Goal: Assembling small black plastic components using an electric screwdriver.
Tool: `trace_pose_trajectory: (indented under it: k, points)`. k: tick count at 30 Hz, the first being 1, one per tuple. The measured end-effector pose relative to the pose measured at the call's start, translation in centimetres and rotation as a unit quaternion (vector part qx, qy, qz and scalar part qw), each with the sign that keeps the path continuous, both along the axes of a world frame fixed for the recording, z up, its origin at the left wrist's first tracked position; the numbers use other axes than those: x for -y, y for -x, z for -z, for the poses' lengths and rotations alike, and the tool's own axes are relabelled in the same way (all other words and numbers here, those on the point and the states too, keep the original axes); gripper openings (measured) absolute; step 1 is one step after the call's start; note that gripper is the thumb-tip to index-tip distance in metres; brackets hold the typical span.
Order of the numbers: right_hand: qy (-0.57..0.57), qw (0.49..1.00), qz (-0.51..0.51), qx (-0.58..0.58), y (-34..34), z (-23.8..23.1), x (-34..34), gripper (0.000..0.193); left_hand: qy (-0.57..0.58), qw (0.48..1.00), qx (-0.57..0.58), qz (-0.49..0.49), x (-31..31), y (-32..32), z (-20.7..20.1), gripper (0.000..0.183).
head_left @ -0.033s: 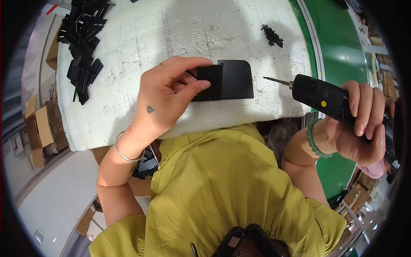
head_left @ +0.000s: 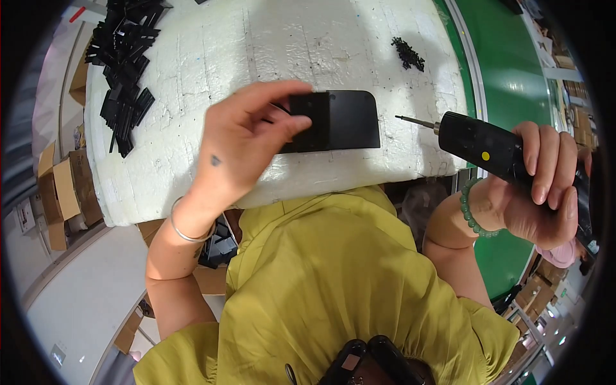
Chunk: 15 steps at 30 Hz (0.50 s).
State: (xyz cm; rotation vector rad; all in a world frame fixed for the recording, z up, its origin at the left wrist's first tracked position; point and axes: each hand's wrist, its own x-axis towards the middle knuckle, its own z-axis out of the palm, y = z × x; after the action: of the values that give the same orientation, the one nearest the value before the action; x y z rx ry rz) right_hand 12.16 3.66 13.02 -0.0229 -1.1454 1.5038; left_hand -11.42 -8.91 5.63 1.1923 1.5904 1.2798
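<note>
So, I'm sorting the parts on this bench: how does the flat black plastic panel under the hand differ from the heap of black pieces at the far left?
The flat black plastic panel is one wide piece with rounded corners; the heap of narrow black pieces is many small strips. The panel lies near the front edge of the white foam pad, pressed by the left hand; the heap sits untouched at the far left corner. Both are black and rest on the pad.

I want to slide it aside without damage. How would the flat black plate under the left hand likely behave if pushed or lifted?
The black plate looks thin, flat and rigid, so it would probably stay stiff and feel light. Lying flat on the rough white foam pad, it should slide rather than roll or tip. The left hand pins one end, so it may pivot.
</note>
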Motion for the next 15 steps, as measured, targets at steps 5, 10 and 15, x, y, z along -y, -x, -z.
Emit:
trace_pose_trajectory:
  k: [5, 10, 15]
  points:
    - [-0.004, 1.0, -0.01, -0.007, -0.1, 0.0, -0.1, 0.028, -0.039, 0.994, -0.028, -0.1, -1.1, 4.5, -0.5, 0.034]
    - [-0.041, 0.997, -0.058, 0.031, 1.5, 0.0, 0.1, 0.032, -0.101, 0.846, -0.51, -0.121, -1.2, 5.9, 1.3, 0.041]
    - [-0.074, 0.99, -0.065, 0.105, 6.4, 1.0, 1.9, 0.04, -0.006, 0.932, -0.356, 0.062, -0.8, 1.0, -0.2, 0.037]
